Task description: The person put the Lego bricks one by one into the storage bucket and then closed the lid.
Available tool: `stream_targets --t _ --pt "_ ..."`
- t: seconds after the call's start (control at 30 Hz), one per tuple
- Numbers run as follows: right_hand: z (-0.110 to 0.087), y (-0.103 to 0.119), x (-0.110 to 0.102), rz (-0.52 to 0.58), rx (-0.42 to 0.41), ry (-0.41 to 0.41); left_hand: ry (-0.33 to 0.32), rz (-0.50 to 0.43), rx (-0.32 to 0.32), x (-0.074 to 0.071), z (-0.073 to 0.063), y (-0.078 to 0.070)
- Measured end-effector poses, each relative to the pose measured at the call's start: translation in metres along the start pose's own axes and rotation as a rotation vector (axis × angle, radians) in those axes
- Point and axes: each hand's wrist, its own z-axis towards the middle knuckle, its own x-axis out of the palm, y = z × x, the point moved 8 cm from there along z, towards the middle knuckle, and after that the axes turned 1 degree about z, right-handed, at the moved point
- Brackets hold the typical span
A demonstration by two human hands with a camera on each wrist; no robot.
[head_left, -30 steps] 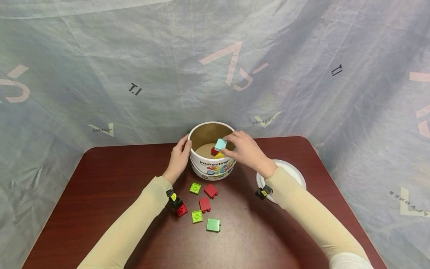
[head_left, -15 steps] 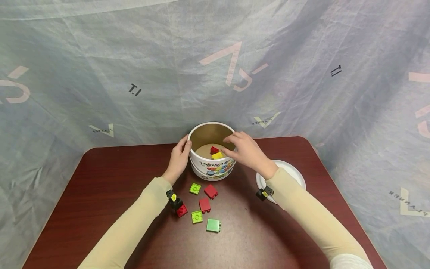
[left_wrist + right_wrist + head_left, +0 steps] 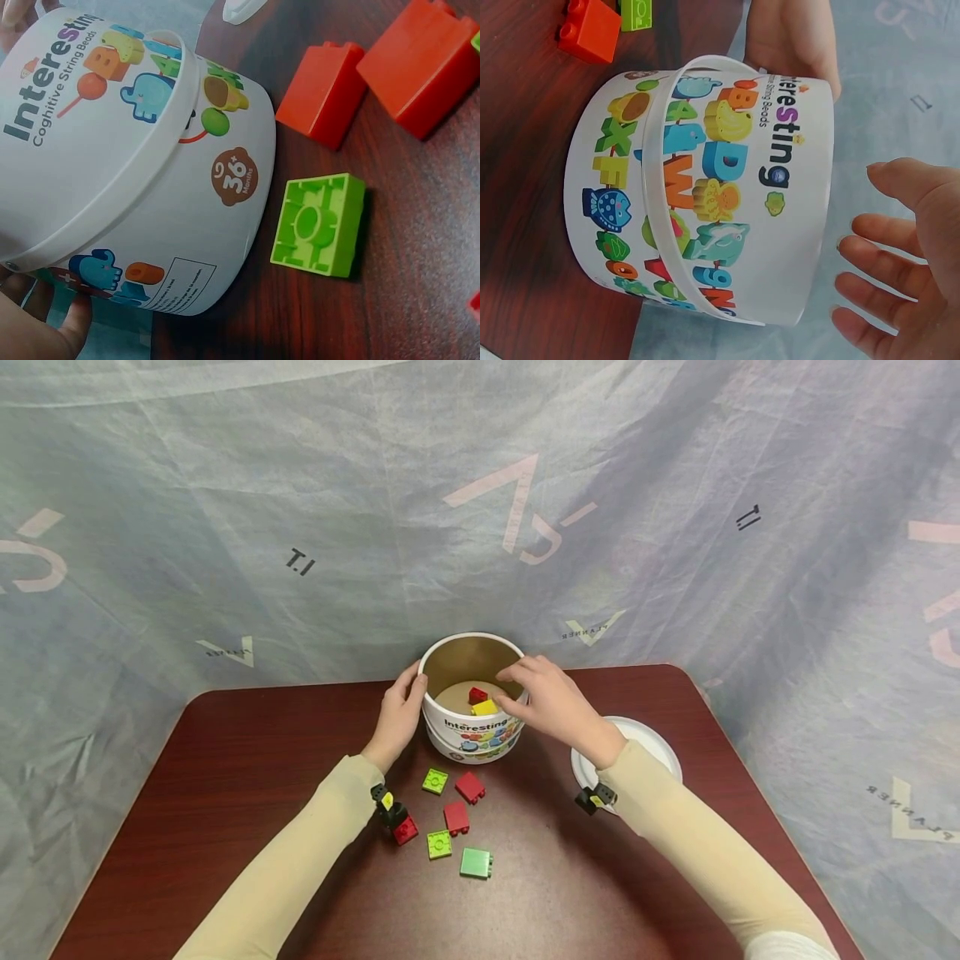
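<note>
A white lidless bucket [image 3: 474, 745] printed "Interesting" stands at the back of the table. My left hand [image 3: 397, 718] holds its left side, with the thumb near the rim. At the right rim hovers my right hand [image 3: 553, 700], fingers bent loosely over the opening. Nothing is between those fingers; the right wrist view shows that hand [image 3: 915, 255] spread apart. Inside the bucket lie a red block [image 3: 477, 695] and a yellow block [image 3: 484, 707]; the near wall hides part of the bottom.
Before the bucket lie lime-green blocks [image 3: 435, 781], red blocks [image 3: 470, 787] and a green block [image 3: 476, 862]. Another red block [image 3: 406, 829] sits by the left wrist camera. A white round lid [image 3: 648, 743] rests under the right forearm. A grey cloth [image 3: 405, 527] hangs behind.
A light blue block pinched in my right hand one second ago has left the fingers and is out of sight. The right hand stays over the rim; the left has hardly moved.
</note>
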Motion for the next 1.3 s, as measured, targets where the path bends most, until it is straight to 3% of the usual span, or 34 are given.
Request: stream_targets --t 0.7,1.3 --pt "-0.040 0.024 -0.009 0.029 -0.092 -0.043 0.016 0.002 -0.024 0.001 -0.001 0.001" --pt "-0.087 0.032 0.022 0.044 -0.183 -0.023 0.018 -0.012 -0.015 0.001 -0.001 0.003"
